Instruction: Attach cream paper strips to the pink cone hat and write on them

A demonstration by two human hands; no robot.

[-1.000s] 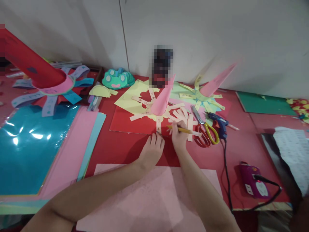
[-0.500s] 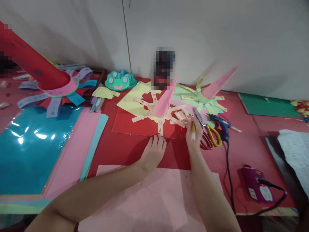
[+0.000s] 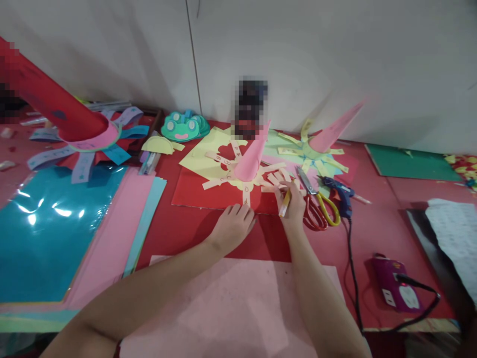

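My left hand [image 3: 231,226] lies palm down at the front edge of a red sheet [image 3: 197,191], its fingers near a lettered paper strip [image 3: 246,193]. In my right hand [image 3: 292,204] is a yellow and white pen [image 3: 285,201], beside some loose pale strips [image 3: 278,177]. Between and beyond the hands stands a pink paper cone [image 3: 250,161] on a scalloped yellow base with lettered strips around it. Scissors with red and yellow handles [image 3: 322,209] lie just right of my right hand.
A blue glue gun [image 3: 341,194] has its cord running to a purple power box [image 3: 397,283]. Another pink cone [image 3: 335,132] stands behind. At left are a red cone [image 3: 59,104], green frog cutouts [image 3: 182,127] and a blue sheet [image 3: 55,233].
My right hand has shifted slightly left toward the strips, and the pen in it now tilts more. My left hand has barely moved. The view has shifted a little.
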